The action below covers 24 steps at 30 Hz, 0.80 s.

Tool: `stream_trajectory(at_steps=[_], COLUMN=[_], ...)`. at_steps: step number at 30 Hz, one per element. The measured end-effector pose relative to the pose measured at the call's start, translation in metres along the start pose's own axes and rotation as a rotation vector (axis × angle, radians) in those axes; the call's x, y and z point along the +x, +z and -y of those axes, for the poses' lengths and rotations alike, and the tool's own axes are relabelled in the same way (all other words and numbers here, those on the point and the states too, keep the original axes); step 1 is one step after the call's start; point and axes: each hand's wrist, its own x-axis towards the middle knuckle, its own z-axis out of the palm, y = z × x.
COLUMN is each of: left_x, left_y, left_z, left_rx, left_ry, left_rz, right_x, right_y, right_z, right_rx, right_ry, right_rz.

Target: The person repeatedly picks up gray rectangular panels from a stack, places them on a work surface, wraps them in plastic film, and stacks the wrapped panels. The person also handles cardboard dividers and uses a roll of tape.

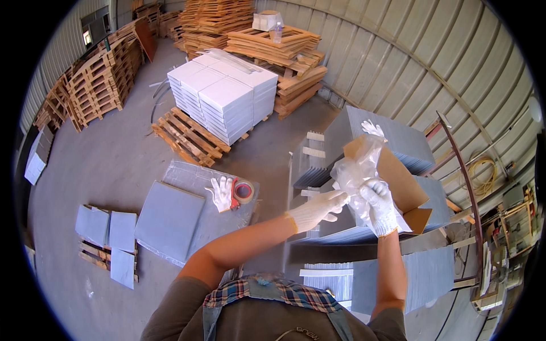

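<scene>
While your right hand gripped a plastic bag, your left hand was open.
The bag bunched just beyond that grip; a cardboard box stood to its right.

A warehouse; wooden pallets; stacked white boxes; ribbed wall, probably metal.

One short line of pale, slanting capital lettering stands on the dark grey-brown fabric shirt, near the inner edge of the blue denim strap on the wearer's right. A thin, pale curved line lies just beside it. Any print on the clear plastic bottle atop the orange-brown wooden stack is too small to read.
</scene>
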Motion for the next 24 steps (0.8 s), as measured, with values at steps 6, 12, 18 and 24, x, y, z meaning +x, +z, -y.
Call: stream_trajectory(at_steps=[6, 12, 18, 24], left_x=[0.022, 0.056, 0.043, 0.035], left_y=[0.0, -0.035, -0.037, -0.059], left_z=[0.028, 0.067, 0.046, 0.029], left_rx=[-0.439, -0.675, -0.462, -0.352], left_ry=[0.221, 0.297, 0.258, 0.298], left_rz=[0.014, 0.1, -0.082, -0.026], right_x=[-0.024, -0.027, -0.023, -0.012], right_y=[0.027, 0.053, 0.058, 0.024], right_z=[-0.039, -0.058, -0.064, -0.059], right_rx=[0.386, 0.765, 0.771, 0.307], right_ry=[0.105, 0.225, 0.276, 0.124], right_rz=[-0.026, 0.194, -0.001, -0.027])
